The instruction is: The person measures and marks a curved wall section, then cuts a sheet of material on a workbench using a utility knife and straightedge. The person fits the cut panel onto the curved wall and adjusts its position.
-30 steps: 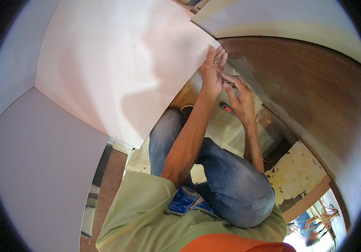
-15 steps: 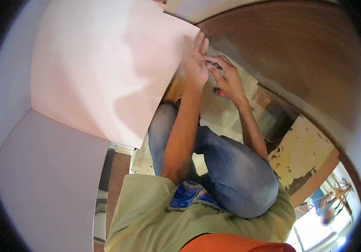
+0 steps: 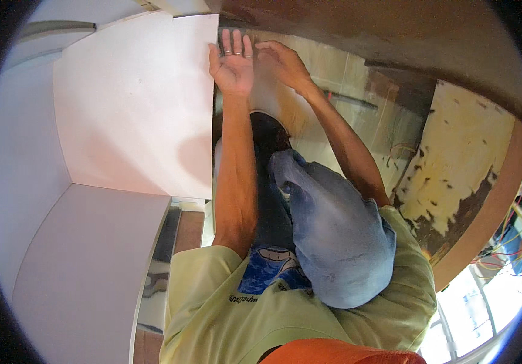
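My left hand (image 3: 230,70) is palm up beside the edge of a pale pink-white panel (image 3: 130,91), its fingers apart and a ring visible. My right hand (image 3: 276,60) is just to its right, index finger stretched out and slightly blurred; I make out nothing held in either. A dark, slim tool with some red (image 3: 352,99) lies on the pale floor (image 3: 334,73) beyond the right hand. My bent knee in jeans (image 3: 346,255) is between my forearms.
Grey-white panels (image 3: 79,255) enclose the left side. A brown board (image 3: 406,30) arches over the upper right, above a yellow, patchy board (image 3: 455,145). Loose coloured wires (image 3: 504,261) hang at the lower right beside a partly seen person in blue (image 3: 510,239).
My hands have moved up and leftward in view and separated slightly; the left one is turned palm up with fingers spread. The view has shifted, showing more floor and the yellow board.
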Available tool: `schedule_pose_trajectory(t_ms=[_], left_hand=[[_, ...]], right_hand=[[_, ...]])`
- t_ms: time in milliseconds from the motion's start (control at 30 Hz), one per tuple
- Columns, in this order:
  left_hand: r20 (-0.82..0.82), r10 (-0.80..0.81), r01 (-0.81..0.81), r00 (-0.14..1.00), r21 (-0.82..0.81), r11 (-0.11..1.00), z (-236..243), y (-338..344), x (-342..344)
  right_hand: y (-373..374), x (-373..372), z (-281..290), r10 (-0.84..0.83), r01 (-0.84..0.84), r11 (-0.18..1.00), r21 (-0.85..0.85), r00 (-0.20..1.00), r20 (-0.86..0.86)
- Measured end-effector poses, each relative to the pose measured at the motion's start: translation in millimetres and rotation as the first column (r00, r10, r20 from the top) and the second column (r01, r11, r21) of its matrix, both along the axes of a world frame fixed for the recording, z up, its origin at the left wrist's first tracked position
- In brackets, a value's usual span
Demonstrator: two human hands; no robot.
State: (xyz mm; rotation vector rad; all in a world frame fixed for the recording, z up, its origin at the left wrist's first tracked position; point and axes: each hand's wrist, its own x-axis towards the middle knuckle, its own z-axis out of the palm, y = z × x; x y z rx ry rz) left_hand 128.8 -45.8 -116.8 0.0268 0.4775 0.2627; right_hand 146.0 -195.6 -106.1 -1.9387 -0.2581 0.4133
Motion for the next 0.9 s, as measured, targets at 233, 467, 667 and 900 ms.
schedule_pose_trajectory(t_ms=[233,467,667,900], left_hand=[[-0.204,-0.043,0.083,0.978,0.194,0.978,-12.9,-4.1,-56.0],[-0.351,0.009,0.079,0.936,0.234,0.969,-33.7,11.4,-47.6],[-0.374,-0.032,0.119,0.927,0.212,0.97,-13.0,4.7,-46.2],[-0.36,-0.329,0.461,0.873,0.386,0.799,23.5,-10.2,-67.6]], right_hand=[[-2.5,-29.4,-37.8,-0.173,0.179,0.983,0.04,0.976,-0.132],[8.7,-46.0,-62.6,-0.171,0.171,0.985,0.024,0.985,-0.007],[86.9,-6.2,-56.8,-0.217,0.229,0.921,0.316,0.973,-0.072],[135.1,20.9,-47.6,-0.286,0.298,0.942,0.156,0.954,-0.095]])
